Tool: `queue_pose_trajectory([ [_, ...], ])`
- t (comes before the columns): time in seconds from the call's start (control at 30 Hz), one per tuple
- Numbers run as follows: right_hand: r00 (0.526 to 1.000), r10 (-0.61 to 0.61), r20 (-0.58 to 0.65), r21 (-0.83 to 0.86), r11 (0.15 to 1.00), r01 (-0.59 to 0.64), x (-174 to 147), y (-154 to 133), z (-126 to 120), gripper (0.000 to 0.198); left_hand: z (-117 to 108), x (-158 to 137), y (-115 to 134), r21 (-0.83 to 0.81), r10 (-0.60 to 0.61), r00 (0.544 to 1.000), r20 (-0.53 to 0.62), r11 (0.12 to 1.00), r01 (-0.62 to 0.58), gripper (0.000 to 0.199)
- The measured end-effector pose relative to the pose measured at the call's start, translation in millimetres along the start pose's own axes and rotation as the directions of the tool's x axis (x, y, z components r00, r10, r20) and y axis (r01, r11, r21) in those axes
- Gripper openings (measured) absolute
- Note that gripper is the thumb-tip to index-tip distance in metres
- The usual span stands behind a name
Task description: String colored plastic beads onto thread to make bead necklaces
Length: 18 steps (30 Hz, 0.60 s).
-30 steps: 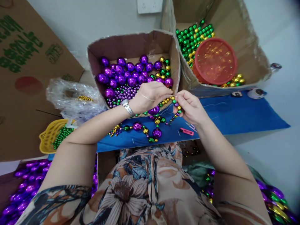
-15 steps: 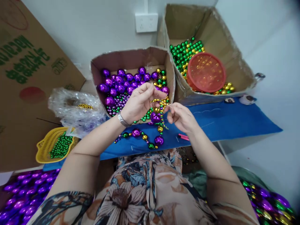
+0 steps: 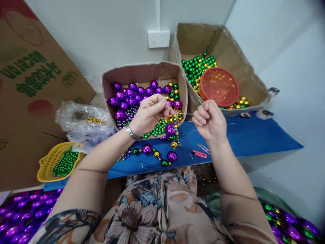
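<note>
A thin pale string (image 3: 187, 114) runs taut between my two hands over the blue cloth. My right hand (image 3: 209, 120) is closed in a fist round one end of it. With fingertips pinched, my left hand (image 3: 153, 112) grips the other end, beside the top of a bead garland. The garland (image 3: 172, 156) hangs from there in purple, gold and green beads, then lies along the cloth to the left. Behind my left hand stands a cardboard box (image 3: 144, 69) of loose purple, green and gold beads, partly hidden by that hand.
Scissors (image 3: 203, 148) and a pink lighter (image 3: 199, 154) lie on the blue cloth (image 3: 254, 135). A red bowl (image 3: 219, 86) sits in the right-hand box (image 3: 243, 64). At left are a yellow basket (image 3: 45, 166) of green beads and a plastic bag (image 3: 68, 115).
My right hand has moved to the right and closed into a fist, drawing the string out straight. The scissors have come into sight. The camera view has tilted up slightly.
</note>
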State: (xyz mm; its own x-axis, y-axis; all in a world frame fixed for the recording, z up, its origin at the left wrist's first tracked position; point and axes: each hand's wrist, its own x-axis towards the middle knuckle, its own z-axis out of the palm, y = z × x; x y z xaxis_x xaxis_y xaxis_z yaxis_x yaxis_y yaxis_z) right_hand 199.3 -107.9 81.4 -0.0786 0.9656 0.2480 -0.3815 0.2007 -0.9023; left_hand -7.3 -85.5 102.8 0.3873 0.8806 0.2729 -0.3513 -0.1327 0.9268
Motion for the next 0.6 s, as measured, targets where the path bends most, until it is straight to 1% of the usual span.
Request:
queue_pose_trajectory([
  [0.07,0.999,0.034,-0.006,0.016,0.999,-0.034,-8,13,-7,0.038,-9,-5,-9,-0.024,-0.028,1.000,0.014,0.999,0.028,0.031],
  [0.13,0.998,0.054,-0.025,-0.041,0.998,-0.055,-14,24,-12,0.037,-13,-8,-16,-0.020,-0.062,0.998,0.022,0.998,0.062,0.033],
  [0.17,0.999,0.038,-0.034,-0.113,0.993,-0.042,-17,26,-14,0.034,-13,-8,-17,-0.004,-0.060,0.998,0.025,0.998,0.060,0.033],
  [0.2,0.999,0.006,-0.032,-0.225,0.974,-0.013,-18,26,-15,0.030,-11,-7,-16,0.022,-0.042,0.999,0.032,0.999,0.041,0.034],
  [0.23,0.999,-0.035,-0.010,-0.375,0.927,0.028,-18,24,-16,0.026,-7,-5,-14,0.054,-0.013,0.999,0.044,0.998,0.011,0.034],
  [0.27,0.996,-0.078,0.034,-0.543,0.836,0.085,-18,19,-15,0.023,-1,-2,-10,0.091,0.017,0.998,0.062,0.996,-0.022,0.034],
  [0.3,0.988,-0.116,0.099,-0.700,0.698,0.152,-17,13,-15,0.023,5,3,-5,0.127,0.045,0.995,0.084,0.990,-0.056,0.033],
  [0.33,0.975,-0.141,0.172,-0.820,0.527,0.221,-15,5,-14,0.024,11,7,0,0.160,0.073,0.992,0.105,0.983,-0.089,0.033],
  [0.37,0.958,-0.154,0.243,-0.894,0.349,0.283,-12,-3,-13,0.025,18,12,6,0.186,0.099,0.987,0.125,0.975,-0.121,0.033],
  [0.4,0.938,-0.168,0.304,-0.924,0.187,0.333,-9,-12,-12,0.026,24,18,12,0.205,0.125,0.982,0.141,0.967,-0.152,0.032],
  [0.43,0.917,-0.187,0.352,-0.928,0.054,0.367,-6,-22,-11,0.029,30,23,19,0.214,0.152,0.977,0.152,0.960,-0.183,0.030],
  [0.47,0.897,-0.208,0.390,-0.920,-0.050,0.388,-3,-32,-11,0.033,36,28,25,0.215,0.176,0.971,0.159,0.954,-0.208,0.029],
  [0.5,0.880,-0.227,0.418,-0.908,-0.130,0.398,1,-42,-10,0.036,42,33,32,0.211,0.194,0.968,0.162,0.951,-0.226,0.027],
  [0.53,0.864,-0.247,0.439,-0.896,-0.192,0.401,5,-54,-10,0.040,48,38,39,0.202,0.206,0.965,0.164,0.950,-0.238,0.026],
  [0.6,0.842,-0.281,0.461,-0.877,-0.287,0.385,13,-76,-9,0.046,59,47,54,0.173,0.232,0.958,0.168,0.950,-0.260,0.026],
])
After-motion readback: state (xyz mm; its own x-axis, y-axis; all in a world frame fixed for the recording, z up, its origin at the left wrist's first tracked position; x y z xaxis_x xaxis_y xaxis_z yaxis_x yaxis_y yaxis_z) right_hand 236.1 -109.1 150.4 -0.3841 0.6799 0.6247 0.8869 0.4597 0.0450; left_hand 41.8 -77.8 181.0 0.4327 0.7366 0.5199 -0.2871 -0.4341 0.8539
